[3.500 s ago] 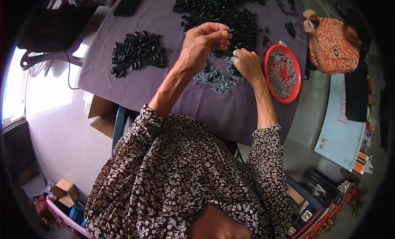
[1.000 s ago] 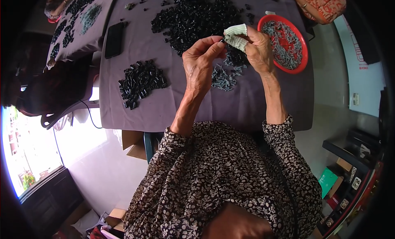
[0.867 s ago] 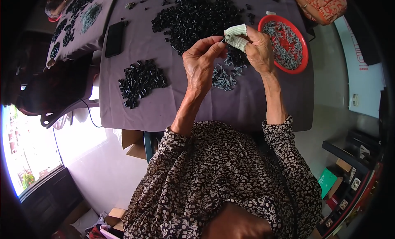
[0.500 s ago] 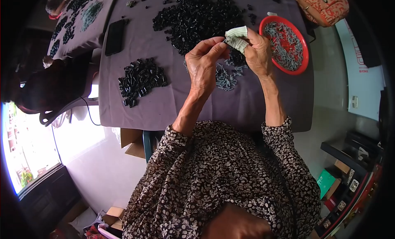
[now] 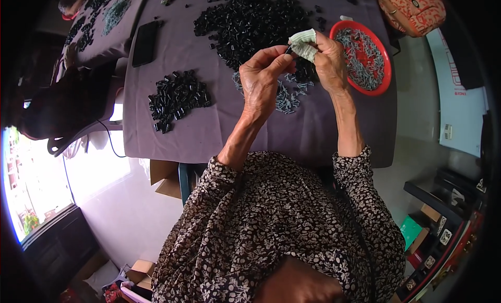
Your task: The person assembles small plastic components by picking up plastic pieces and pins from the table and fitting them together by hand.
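Both hands are working raised above the purple-covered table [image 5: 209,131]. The left hand [image 5: 263,79] is pinching a small black part [image 5: 288,50] at its fingertips; the right hand [image 5: 329,60], fingers cloth-wrapped, is gripping its other end, beside the red dish [image 5: 385,68].

— What carries everything?
— A bench [image 5: 209,131] under a mauve cloth, running up and away to the top left.

— And the light?
— Daylight pours through a window [image 5: 31,193] at the lower left; greenery shows outside, and the pale floor [image 5: 99,167] beside it glares.

— Furniture?
— A dark chair [image 5: 68,110] stands left of the bench. A black shelf [image 5: 443,198] with small boxes sits lower right.

— On the floor?
— Cardboard boxes [image 5: 167,180] under the bench edge, more at the bottom left.
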{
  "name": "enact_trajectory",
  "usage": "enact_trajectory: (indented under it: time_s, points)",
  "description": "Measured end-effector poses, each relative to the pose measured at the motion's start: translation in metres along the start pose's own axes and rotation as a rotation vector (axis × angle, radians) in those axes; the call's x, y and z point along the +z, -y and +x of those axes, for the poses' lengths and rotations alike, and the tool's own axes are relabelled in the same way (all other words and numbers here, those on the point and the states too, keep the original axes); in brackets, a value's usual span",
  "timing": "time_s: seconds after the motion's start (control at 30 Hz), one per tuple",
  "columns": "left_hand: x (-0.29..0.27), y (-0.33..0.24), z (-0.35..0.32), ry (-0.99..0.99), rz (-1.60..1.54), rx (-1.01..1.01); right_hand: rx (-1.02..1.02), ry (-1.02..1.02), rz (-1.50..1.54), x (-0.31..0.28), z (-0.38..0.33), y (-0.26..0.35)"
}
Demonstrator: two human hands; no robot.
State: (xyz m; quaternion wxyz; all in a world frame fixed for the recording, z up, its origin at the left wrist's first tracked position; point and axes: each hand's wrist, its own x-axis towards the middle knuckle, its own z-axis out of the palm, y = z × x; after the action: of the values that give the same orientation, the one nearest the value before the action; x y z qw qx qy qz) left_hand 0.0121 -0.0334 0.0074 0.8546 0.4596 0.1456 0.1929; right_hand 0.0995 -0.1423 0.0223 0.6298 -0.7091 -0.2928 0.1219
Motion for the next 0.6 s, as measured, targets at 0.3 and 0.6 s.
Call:
enact_trajectory:
  time_s: [0.3, 0.6]
  points:
    - [-0.001, -0.003, 0.001, -0.015, 0.019, -0.070, -0.060, 0.007, -0.105, 0.001, 0.000, 0.003]
    - [-0.003, -0.003, 0.003, -0.019, 0.095, -0.054, -0.069, -0.007, -0.257, 0.004, 0.001, 0.004]
